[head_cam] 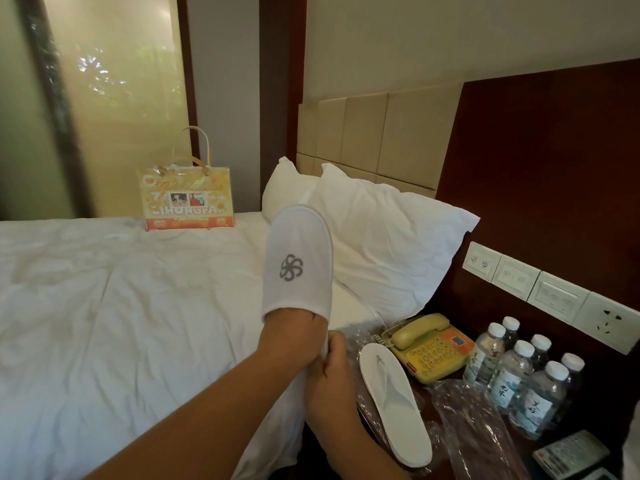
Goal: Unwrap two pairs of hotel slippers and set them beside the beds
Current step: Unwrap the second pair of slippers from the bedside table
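A white hotel slipper with a grey swirl logo is held upright over the bed edge. My left hand is pushed inside its toe cover, fingers hidden. My right hand pinches the slipper's heel end just below. A second white slipper lies sole up on the bedside table, on crumpled clear plastic wrap.
The bed with white duvet and two pillows fills the left. An orange gift bag stands on it. On the bedside table are a yellow telephone, several water bottles and a remote. Wall switches run along the dark headboard.
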